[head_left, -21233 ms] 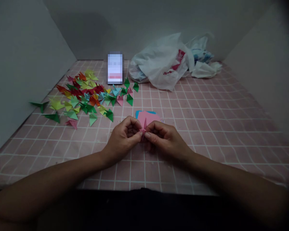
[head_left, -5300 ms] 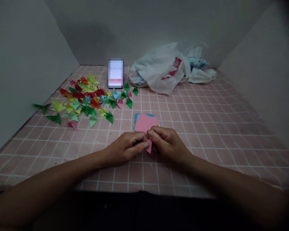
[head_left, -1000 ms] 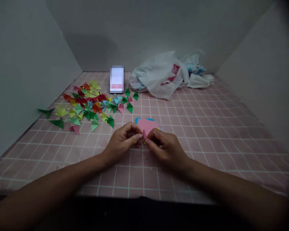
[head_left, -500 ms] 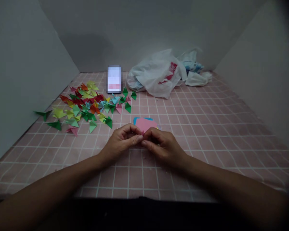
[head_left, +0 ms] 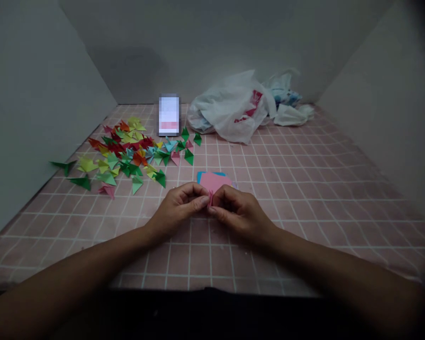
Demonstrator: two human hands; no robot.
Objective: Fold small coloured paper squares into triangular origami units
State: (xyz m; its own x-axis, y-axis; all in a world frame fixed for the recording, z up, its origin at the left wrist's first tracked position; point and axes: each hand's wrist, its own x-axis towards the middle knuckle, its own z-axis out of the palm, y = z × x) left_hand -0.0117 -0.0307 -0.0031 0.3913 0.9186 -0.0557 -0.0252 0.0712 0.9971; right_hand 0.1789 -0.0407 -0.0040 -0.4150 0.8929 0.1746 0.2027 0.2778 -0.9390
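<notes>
A small piece of folded pink paper [head_left: 210, 198] is pinched between my two hands, mostly hidden by the fingers. My left hand [head_left: 184, 202] grips it from the left with thumb and forefinger. From the right, my right hand [head_left: 239, 210] holds it the same way, fingers curled. Just behind the hands lies a stack of coloured paper sheets [head_left: 215, 179], pink on top with blue showing at the edge. To the left spreads a pile of folded paper cranes [head_left: 129, 169] in red, orange, yellow, green, blue and pink.
A phone [head_left: 169, 114] with a lit, blurred screen stands upright behind the cranes. A crumpled white plastic bag [head_left: 230, 108] and another white-and-blue packet [head_left: 286, 97] lie at the back. Pale walls enclose the table's pink checked cloth [head_left: 304, 189] on three sides.
The fingertips have parted slightly, and more of the folded pink paper shows between them. The camera view has shifted a little; the other things have stayed in place.
</notes>
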